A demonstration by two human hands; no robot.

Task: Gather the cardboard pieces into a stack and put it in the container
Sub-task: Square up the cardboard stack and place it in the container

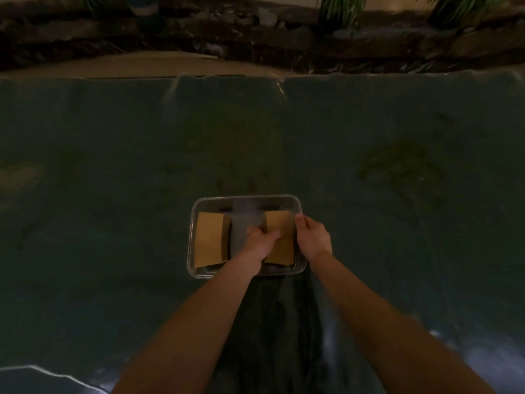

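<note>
Two cardboard stacks lie in the clear container [246, 199]: the left stack [211, 240] at its 9 o'clock side, the right stack [279, 223] at 3 o'clock. The left hand [260, 243] presses, fingers curled, on the right stack; the right hand [312, 236] grips the container's 3 o'clock rim. The container sits on a dark green sheet [113, 166], with plants [341, 7] at 12 o'clock.
</note>
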